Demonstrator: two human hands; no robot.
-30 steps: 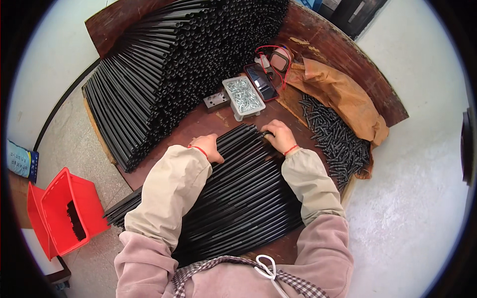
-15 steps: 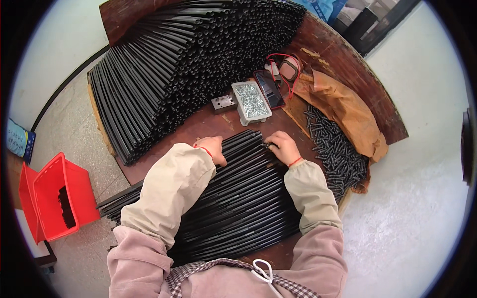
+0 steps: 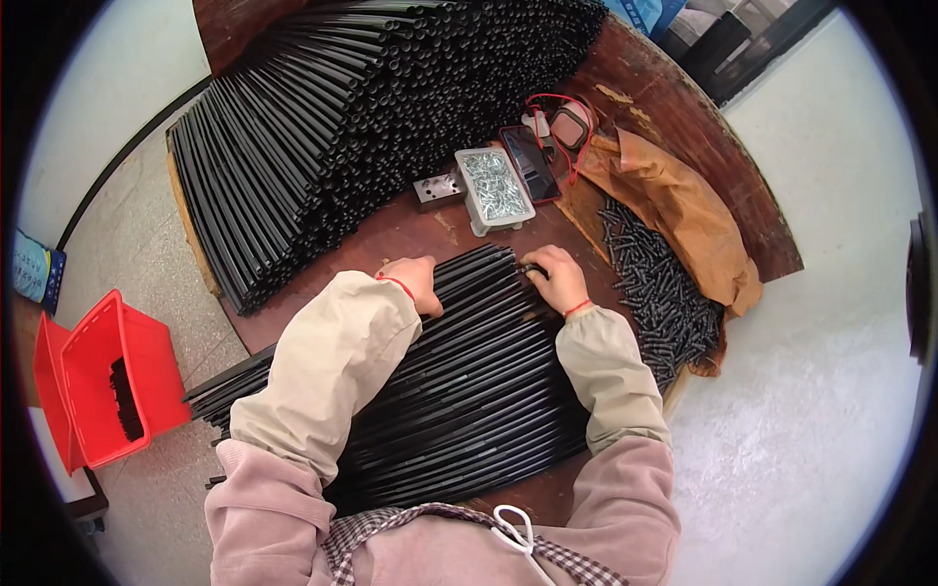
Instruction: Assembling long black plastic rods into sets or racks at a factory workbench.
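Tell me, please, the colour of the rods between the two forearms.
Black; the rods show best in the head view.

A phone (face up) lies near a pink, black-rimmed device.

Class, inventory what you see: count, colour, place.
Table: one, reddish brown, centre
Stacked tubes: many, black, table's far side
Nearer tubes: many, black, table's near side
Metal block: one, grey, beside box
Box: one, pale, mid-table
Metal bits: many, silver, inside box
Phone: one, dark, beside box
Cord: one, red, beyond phone
Sack: one, brown, right side
Ribbed pieces: many, black, by sack
Bin: one, red, left side
Package: one, blue, far left
Left hand: one, red wristband, at nearer tubes
Right hand: one, red wristband, at tube ends
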